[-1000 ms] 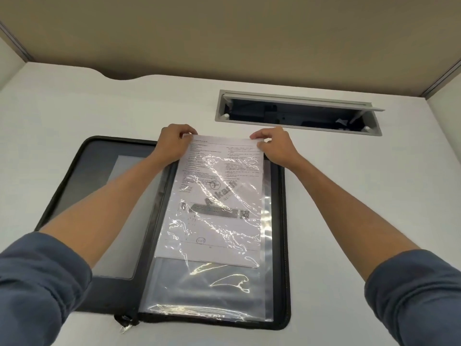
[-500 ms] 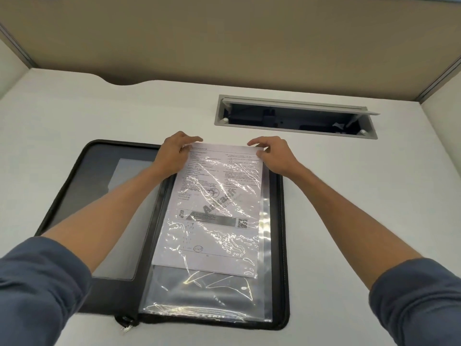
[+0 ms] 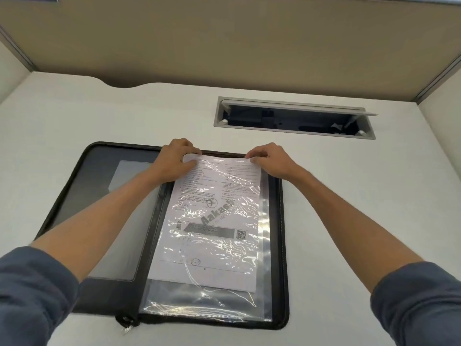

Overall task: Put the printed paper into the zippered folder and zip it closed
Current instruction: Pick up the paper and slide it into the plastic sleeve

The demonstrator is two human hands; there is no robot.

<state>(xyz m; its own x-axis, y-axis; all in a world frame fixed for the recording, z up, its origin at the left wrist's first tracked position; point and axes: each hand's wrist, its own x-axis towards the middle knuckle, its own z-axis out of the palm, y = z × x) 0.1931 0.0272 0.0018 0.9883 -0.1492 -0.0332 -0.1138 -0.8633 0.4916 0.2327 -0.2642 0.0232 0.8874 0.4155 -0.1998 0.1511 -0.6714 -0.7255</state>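
Note:
A black zippered folder [image 3: 284, 245] lies open flat on the white desk. Its right half carries a clear plastic sleeve [image 3: 264, 270]. The printed paper [image 3: 214, 221] sits inside that sleeve, most of the way down, with its bottom edge a little above the sleeve's bottom. My left hand [image 3: 175, 159] pinches the paper's top left corner. My right hand [image 3: 270, 159] pinches the top right corner. The zipper pull [image 3: 126, 325] hangs at the folder's near edge by the spine.
The folder's left half [image 3: 99, 186] holds a grey pocket. A grey cable tray [image 3: 294, 118] with its lid raised is set into the desk behind the folder. Beige partition walls [image 3: 224, 46] close the desk at the back and sides.
Both hands have pushed the paper further down into the clear sleeve, so less empty sleeve shows below its bottom edge. The folder has not moved.

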